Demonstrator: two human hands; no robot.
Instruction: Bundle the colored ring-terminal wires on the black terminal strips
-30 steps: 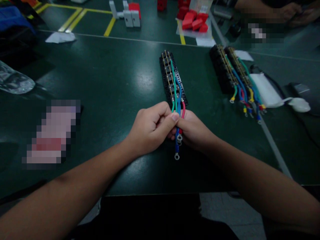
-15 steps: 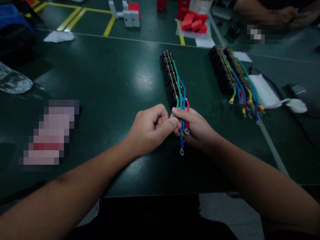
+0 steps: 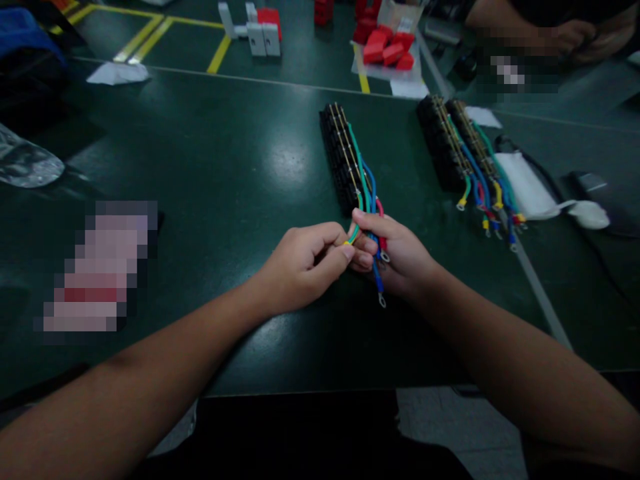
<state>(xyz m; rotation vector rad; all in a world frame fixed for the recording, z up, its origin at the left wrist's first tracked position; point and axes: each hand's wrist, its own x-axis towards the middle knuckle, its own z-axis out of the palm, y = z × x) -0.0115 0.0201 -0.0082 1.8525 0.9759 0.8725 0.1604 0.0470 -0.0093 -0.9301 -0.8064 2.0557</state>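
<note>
1. Right now we have both hands meeting just off the near end of a black terminal strip (image 3: 341, 155), which lies lengthwise on the dark green table (image 3: 200, 167).
2. Our left hand (image 3: 305, 267) is curled, with thumb and forefinger pinched on the yellow-sleeved tip of a green wire (image 3: 353, 235).
3. Our right hand (image 3: 400, 257) is closed loosely around the wire bundle (image 3: 369, 190) of green, blue and red leads running off the strip, thumb lying across the top.
4. From under that hand 1 blue lead hangs out toward us and ends in a ring terminal (image 3: 382, 301) just above the table.
5. Further right, well apart, 2 more strips (image 3: 450, 137) lie side by side with their coloured leads fanned out, next to a white cloth (image 3: 525, 183).
6. Across the table sit red blocks (image 3: 387, 47) and grey blocks (image 3: 257, 33); another person's hand (image 3: 575, 33) shows at the far right corner.
</note>
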